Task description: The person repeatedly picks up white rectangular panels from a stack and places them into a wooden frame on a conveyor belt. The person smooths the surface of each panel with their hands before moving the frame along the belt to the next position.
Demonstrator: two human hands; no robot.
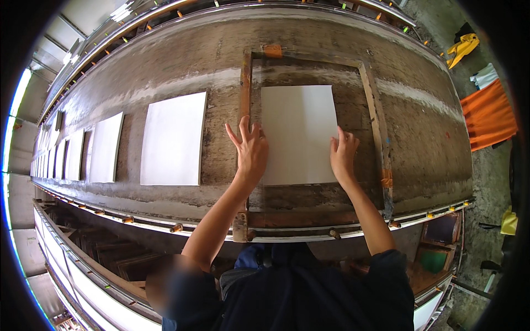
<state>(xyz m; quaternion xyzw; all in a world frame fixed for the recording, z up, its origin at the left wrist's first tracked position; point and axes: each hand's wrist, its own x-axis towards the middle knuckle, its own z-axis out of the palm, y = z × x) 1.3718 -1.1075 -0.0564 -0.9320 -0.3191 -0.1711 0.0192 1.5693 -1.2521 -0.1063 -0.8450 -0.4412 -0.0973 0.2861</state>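
A wooden frame [380, 122] with orange tape on it lies on a long worn table. Inside its outline is a white rectangular sheet [298, 138], greyer than the sheets beside it; whether a mesh covers it I cannot tell. My left hand [252, 149] is at the sheet's left edge, across the frame's left bar, with its fingers spread. At the right edge of the sheet, my right hand [345, 153] has its thumb and fingers apart, fingertips against or just above that edge. Neither hand is closed round anything.
More white sheets [174, 139] run in a row along the table [422, 149] to the left. A rail [298, 238] with small pegs follows its near edge. Behind me stands a rack with frames [433, 259]. Orange cloth [490, 115] hangs at the right.
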